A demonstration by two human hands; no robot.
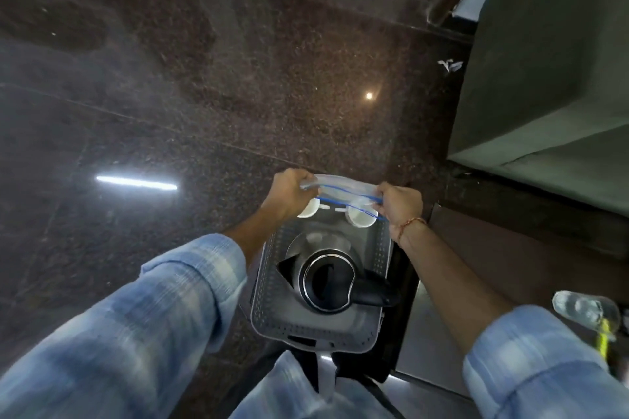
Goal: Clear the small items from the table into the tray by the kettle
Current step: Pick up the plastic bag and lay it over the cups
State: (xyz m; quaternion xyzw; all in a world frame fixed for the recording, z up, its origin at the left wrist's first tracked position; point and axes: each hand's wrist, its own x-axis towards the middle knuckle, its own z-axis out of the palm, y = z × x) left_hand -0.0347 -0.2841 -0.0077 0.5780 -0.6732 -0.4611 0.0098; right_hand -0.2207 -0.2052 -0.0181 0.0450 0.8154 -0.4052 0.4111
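**Both hands hold a clear bag over the far end of the tray**

Nearest the camera are two blue plaid sleeves [146,326], one on each forearm, reaching forward and down. Between them lies the grey tray [262,286], its side walls dotted with small holes and a slot handle in its near wall. The tray seems to rest on a dark stand; what carries it below is hard to make out. In the middle of the tray stands a black kettle [328,279] with a chrome ring round its lid, spout to the left, handle to the right.

Beyond the kettle, at the tray's far end, sit two white cups [359,216], one at each far corner; the left one is partly hidden behind the left wrist.

Just above the cups, the left hand [289,196] and the right hand [401,206] each pinch one end of a clear plastic bag [343,192] with blue lines along its mouth (a zip-type bag, by the look of it). The bag is stretched between the curled fingers; whether it holds anything cannot be told. A thin thread bracelet [410,224] circles the right wrist.

At the right edge, a clear plastic bottle [583,309] shows beside a grey metal surface [425,333]. Farther out lies the dark speckled stone floor [204,78], with a scrap of white paper [449,65] near a green-grey upholstered block [551,61].
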